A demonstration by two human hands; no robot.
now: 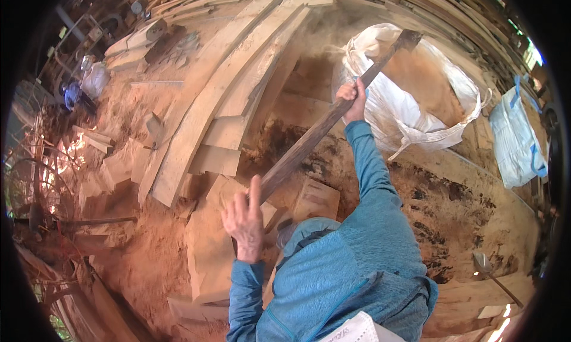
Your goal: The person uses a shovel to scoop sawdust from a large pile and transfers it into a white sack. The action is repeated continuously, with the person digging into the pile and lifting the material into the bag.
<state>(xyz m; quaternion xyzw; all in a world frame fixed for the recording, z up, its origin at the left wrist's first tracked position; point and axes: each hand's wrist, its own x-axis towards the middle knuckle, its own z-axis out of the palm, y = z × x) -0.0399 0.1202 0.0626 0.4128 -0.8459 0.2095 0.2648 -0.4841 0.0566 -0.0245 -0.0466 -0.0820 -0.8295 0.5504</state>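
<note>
A handling step seems in hand: the dark plank (308, 146) slants above the floor (160, 247), its far end across the white sack's (380, 121) rim. The right hand's (355, 99) fingers wrap it; the left hand's (245, 226) spread loosely, contact unclear. Next likely needs 2-handed support.

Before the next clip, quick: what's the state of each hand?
Left hand: open, fingers extended by the lower end of the dark plank; contact unclear.
Right hand: closed, holding the dark plank.
</note>
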